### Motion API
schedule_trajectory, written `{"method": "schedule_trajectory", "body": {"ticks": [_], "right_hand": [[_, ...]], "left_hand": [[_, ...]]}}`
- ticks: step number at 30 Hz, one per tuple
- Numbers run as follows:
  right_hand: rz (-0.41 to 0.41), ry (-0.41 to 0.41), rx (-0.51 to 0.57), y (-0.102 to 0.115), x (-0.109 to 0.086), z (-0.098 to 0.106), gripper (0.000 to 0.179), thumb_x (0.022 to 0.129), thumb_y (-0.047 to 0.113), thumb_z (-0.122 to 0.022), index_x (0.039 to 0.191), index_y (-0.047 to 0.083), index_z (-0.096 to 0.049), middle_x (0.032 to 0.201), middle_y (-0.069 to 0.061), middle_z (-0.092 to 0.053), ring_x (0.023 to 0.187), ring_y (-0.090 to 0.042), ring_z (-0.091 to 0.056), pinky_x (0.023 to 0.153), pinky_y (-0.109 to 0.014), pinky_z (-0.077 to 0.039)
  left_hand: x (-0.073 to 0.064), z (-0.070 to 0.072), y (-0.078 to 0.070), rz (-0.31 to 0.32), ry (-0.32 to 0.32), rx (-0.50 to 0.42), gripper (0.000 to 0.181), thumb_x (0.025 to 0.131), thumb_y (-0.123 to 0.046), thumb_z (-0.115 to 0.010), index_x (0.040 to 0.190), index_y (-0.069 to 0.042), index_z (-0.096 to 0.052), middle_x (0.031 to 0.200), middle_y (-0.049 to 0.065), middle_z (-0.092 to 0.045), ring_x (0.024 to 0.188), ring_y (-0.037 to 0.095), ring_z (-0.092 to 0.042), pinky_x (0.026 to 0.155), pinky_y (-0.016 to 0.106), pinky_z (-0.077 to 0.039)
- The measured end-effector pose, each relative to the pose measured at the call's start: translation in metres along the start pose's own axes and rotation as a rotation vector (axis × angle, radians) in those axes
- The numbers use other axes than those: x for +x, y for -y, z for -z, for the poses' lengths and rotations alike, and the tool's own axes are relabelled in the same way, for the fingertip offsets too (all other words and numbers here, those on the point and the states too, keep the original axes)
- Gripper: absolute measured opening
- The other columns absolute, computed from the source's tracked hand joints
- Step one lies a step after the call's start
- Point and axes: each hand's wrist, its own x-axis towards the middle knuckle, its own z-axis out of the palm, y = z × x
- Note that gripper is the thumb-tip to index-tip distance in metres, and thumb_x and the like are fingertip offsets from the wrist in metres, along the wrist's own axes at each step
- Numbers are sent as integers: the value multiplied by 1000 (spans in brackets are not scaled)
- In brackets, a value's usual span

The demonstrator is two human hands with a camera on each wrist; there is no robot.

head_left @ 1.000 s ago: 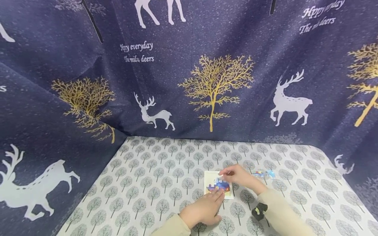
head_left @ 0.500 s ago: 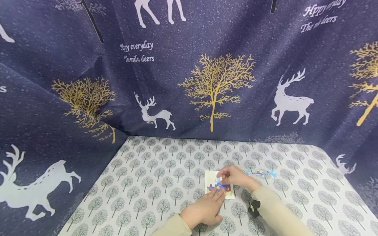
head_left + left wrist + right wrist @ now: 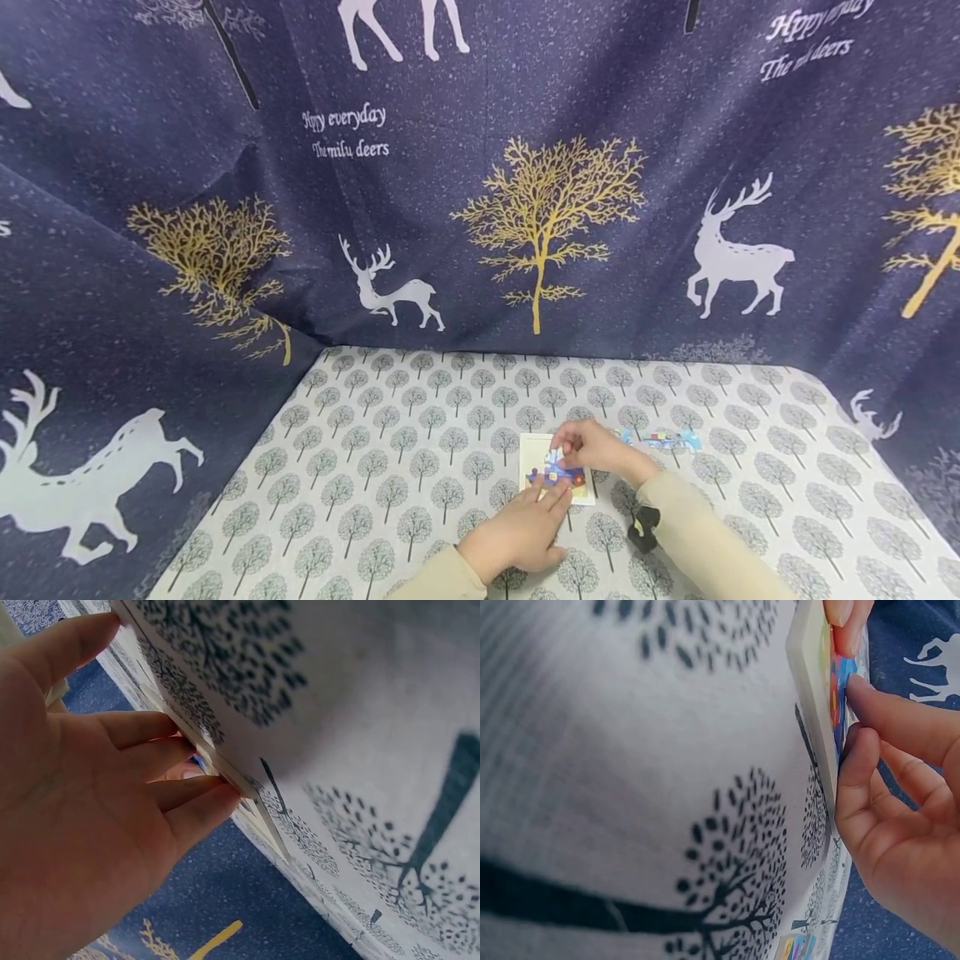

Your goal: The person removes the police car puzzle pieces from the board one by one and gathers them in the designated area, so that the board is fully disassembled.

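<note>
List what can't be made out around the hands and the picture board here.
Head view: parts of the picture board, covered by the left hand and right hand.
Head view: the number of loose pieces; too small.
Left wrist view: the board's printed face; seen nearly edge-on.
Right wrist view: whether the right hand pinches a piece; its fingers hide that.

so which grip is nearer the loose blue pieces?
Right: right grip is over the right side of the board, just left of the pieces; left grip is farther off, at the board's near edge.
</note>
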Motion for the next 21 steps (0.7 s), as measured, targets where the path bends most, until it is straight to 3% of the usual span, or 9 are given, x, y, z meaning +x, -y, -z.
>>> {"method": "schedule_trajectory", "body": {"ticks": [9, 21], "right_hand": [[9, 13, 151, 2, -2, 2, 24, 77, -3, -71, 100, -3, -63, 86, -11, -66, 73, -12, -58, 69, -22, -51], [-25, -27, 231, 3, -6, 3, 24, 83, -3, -62, 107, -7, -60, 87, -15, -66, 75, -17, -62, 65, -29, -55]], "left_hand": [[0, 2, 0, -3, 2, -17, 76, 89, -47, -61, 149, -10, -36, 157, 3, -27, 141, 35, -28, 111, 37, -35], [0, 4, -1, -5, 0, -14, 75, 88, -47, -61, 148, -9, -37, 156, 3, -29, 140, 35, -30, 111, 36, -34]]}}
